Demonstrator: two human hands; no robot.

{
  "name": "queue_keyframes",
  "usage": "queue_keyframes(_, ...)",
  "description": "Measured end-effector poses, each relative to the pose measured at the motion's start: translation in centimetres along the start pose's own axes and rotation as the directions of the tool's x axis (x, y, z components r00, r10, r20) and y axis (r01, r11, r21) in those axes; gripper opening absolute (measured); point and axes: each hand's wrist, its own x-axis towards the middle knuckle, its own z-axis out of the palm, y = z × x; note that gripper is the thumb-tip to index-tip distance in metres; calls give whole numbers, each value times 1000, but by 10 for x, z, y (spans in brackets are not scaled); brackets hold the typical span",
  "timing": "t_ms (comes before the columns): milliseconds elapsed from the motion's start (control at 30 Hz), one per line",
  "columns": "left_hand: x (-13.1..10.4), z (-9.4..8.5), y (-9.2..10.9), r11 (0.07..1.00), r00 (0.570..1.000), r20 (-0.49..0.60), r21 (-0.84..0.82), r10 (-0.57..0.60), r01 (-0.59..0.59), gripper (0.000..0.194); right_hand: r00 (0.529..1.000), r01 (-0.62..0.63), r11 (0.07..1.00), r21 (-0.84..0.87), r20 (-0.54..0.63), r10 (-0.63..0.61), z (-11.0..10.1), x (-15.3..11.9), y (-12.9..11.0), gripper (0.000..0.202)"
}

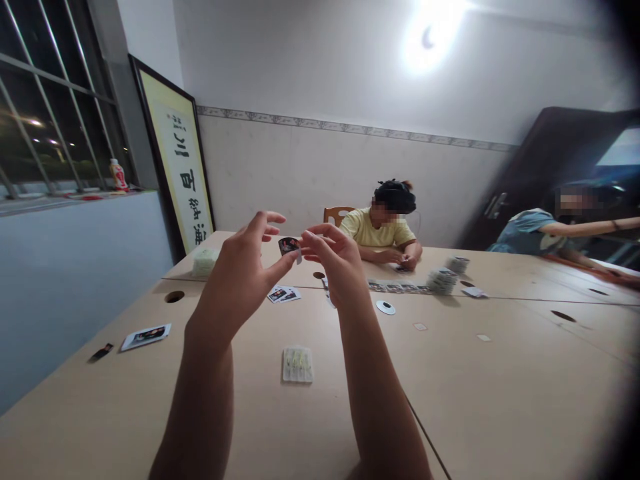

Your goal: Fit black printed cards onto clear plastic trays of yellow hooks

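Pale tabletop (260, 427), light wall (280, 167) behind. Dark printed slip (288, 245): raised above tabletop, inward of left edge. Right hand (339, 263): pinching slip's side. Left hand (244, 267): fingers spread, thumb at slip. Possible fault: crease or drop, from uneven pinch.

Barred window (55, 100), left; red-and-white bottle (118, 176) on its sill (60, 203). Framed calligraphy (175, 160) stands near the corner. Lamp (435, 33) lit, overhead. Person in yellow (377, 230), dark headgear (395, 197), before wooden chair (336, 215). Right: person in blue (523, 230), dark door (545, 147) with handle (497, 205).
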Motion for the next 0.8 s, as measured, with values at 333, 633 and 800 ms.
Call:
queue_keyframes(333,1,7,0,996,997,-20,46,72,-71,52,999,-33,999,-31,27,34,-3,-4,-4,26)
queue_keyframes(633,1,10,2,995,997,10,59,83,-83,55,998,-21,1000,22,-63,22,-4,-3,-4,21)
queue_keyframes(800,0,12,4,994,995,26,43,95,-96,56,991,30,1000,-4,-127,-30,-4,-2,-1,20)
